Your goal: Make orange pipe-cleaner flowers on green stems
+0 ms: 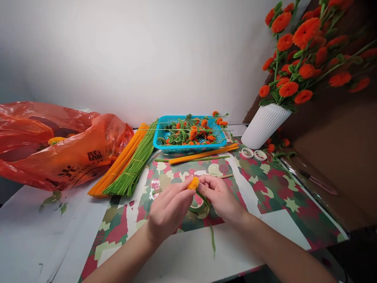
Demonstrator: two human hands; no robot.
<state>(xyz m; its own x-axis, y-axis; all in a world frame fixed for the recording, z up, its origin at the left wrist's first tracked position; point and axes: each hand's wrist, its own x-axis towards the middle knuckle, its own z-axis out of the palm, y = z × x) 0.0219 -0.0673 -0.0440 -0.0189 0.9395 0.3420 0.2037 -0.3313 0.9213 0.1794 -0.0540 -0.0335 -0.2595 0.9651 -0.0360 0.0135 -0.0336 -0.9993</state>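
Note:
Between my two hands is a small orange-yellow pipe-cleaner flower (193,183) with a green stem (204,199) pointing down and right. My left hand (172,204) grips the flower from the left, its fingers closed against the head. On the other side, my right hand (219,196) pinches close to the flower's base and stem, thumb and fingers pressed together. A roll of green tape (196,204) lies partly hidden beneath the hands. A loose green strip (212,239) trails below them over white paper.
A blue basket (191,148) holds orange flowers and green stems. Bundles of orange (118,165) and green pipe cleaners (132,169) lie left, beside a red plastic bag (73,157). To the right stand a white vase (265,125) of orange flowers and white tape rolls (247,153). A knife (318,182) lies farther right.

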